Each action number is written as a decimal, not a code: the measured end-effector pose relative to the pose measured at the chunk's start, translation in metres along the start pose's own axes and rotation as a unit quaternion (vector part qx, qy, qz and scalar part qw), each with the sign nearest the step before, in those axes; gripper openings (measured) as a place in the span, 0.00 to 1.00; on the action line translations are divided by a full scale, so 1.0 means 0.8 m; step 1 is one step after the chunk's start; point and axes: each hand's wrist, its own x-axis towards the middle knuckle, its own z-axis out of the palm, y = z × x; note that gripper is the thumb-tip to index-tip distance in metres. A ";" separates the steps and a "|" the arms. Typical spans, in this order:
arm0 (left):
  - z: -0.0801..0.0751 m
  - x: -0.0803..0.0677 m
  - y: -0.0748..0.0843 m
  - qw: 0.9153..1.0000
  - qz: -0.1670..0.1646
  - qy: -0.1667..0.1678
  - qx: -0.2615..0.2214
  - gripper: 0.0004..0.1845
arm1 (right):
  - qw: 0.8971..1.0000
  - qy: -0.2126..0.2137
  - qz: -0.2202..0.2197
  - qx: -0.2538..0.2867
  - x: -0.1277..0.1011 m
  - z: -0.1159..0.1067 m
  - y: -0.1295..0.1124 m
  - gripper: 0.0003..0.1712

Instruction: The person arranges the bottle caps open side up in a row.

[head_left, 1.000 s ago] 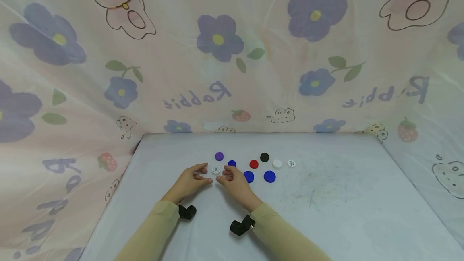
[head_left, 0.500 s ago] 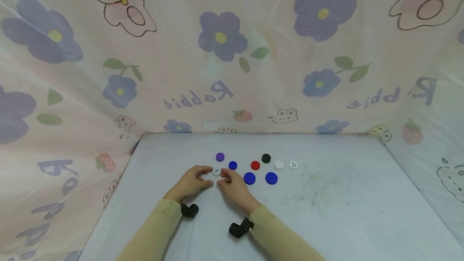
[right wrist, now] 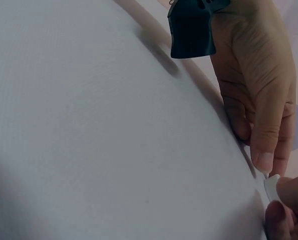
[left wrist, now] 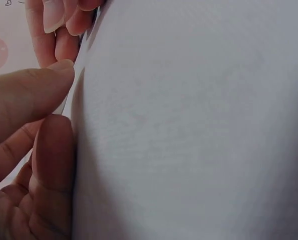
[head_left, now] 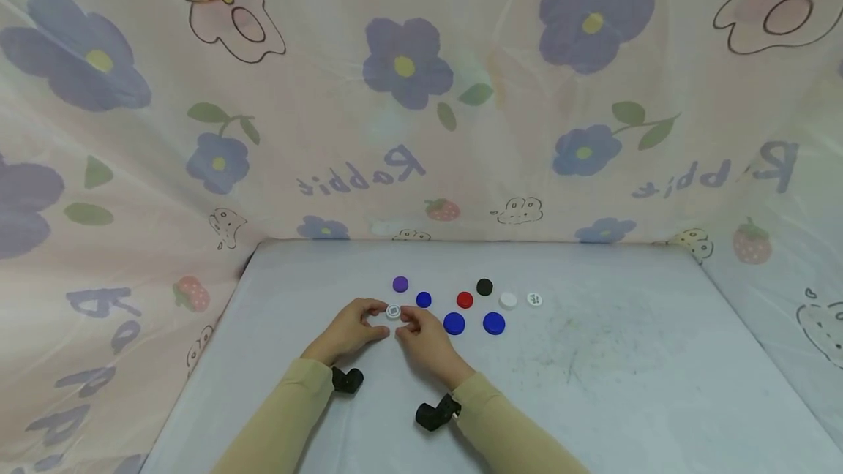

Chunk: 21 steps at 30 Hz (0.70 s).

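A small white bottle cap point(head_left: 394, 311) with a square mark on its top sits between the two hands in the head view. The left hand point(head_left: 352, 331) grips its left edge with curled fingers, the index fingertip right at the rim. From the other side the right hand point(head_left: 428, 342) holds the right edge. In the right wrist view the white cap point(right wrist: 272, 188) shows as a thin tilted disc between the fingertips of both hands. The left wrist view has the left thumb and finger point(left wrist: 53, 145) close together, with most of the cap hidden behind them.
Beyond the hands lie a purple cap point(head_left: 400, 284), a small blue cap point(head_left: 424, 300), a red cap point(head_left: 465, 300) and a black cap point(head_left: 484, 287). Two larger blue caps point(head_left: 494, 323) are right of the right hand. Two white caps point(head_left: 508, 301) lie farther right. A patterned curtain point(head_left: 395, 123) surrounds the table.
Both hands have closed in on the white cap from its sides; a gap showed between fingers and cap a second ago. The view has shifted slightly.
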 end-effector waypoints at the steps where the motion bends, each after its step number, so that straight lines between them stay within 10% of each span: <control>1: 0.000 0.000 0.000 1.000 -0.001 0.002 0.001 0.24 | 1.000 0.001 0.000 -0.002 0.000 0.000 0.000 0.23; 21: 0.002 0.000 0.002 1.000 0.010 -0.012 0.011 0.12 | 1.000 0.000 -0.006 0.003 0.002 0.000 0.003 0.18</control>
